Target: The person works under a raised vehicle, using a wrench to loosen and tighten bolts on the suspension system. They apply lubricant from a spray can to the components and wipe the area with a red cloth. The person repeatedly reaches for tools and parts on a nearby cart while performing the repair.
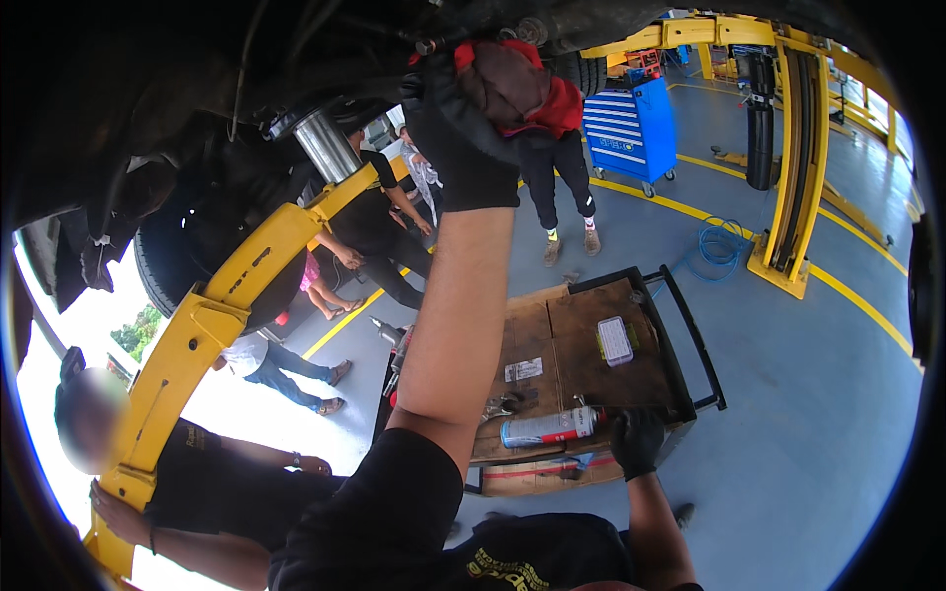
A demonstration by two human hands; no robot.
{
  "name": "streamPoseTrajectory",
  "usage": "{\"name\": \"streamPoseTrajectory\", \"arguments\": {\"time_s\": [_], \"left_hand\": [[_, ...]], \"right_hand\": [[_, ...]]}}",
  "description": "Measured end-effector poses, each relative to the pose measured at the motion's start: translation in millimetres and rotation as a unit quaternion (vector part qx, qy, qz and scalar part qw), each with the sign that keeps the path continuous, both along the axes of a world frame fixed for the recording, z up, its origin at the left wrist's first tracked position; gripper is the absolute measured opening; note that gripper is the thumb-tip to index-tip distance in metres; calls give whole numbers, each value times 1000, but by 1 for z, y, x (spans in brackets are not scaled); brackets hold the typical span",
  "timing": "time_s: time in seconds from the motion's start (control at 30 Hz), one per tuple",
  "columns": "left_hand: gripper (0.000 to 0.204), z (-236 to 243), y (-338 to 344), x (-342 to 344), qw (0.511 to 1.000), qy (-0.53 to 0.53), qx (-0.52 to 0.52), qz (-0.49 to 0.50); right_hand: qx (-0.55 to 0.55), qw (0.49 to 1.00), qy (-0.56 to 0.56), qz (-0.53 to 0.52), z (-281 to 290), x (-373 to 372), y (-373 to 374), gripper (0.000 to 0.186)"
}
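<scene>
My left hand (pixel 458 133), in a black glove, is raised overhead to the underside of a vehicle (pixel 177 79). It is closed on a red and brown rag (pixel 507 89), bunched against the dark parts there; its fingertips are partly hidden. Low on the right, my black-gloved right hand (pixel 639 443) is closed at the cap end of a blue, white and red spray can (pixel 547 428). That can is on its side at the near edge of a cart (pixel 680 389). Whether the cart bears the can's weight cannot be made out.
Brown cardboard (pixel 562 345) covers the cart, with a white-lidded box (pixel 615 341) on it. A yellow lift arm (pixel 212 315) slants up on the left, where a person (pixel 227 483) grips it. Others stand beyond. A blue tool cabinet (pixel 631 133) and yellow post (pixel 793 167) stand behind.
</scene>
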State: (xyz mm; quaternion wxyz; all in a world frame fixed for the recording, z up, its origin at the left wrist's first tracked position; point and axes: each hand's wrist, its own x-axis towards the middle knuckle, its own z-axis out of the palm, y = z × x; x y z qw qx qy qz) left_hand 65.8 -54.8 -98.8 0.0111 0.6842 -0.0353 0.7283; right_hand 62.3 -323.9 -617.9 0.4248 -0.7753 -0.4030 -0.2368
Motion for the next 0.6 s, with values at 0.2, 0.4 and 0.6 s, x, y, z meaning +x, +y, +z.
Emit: {"name": "streamPoseTrajectory", "arguments": {"time_s": [0.2, 0.4, 0.6], "left_hand": [[38, 8, -10, 2, 981, 31, -95, -167], [31, 11, -23, -10, 811, 85, -323, -480], [30, 5, -18, -8, 894, 45, -207, -394]], "right_hand": [[-5, 1000, -1, 4, 3, -1, 2, 14], [-48, 999, -6, -10, 0, -2, -3, 14], [-63, 998, -20, -2, 3, -1, -6, 16]]}}
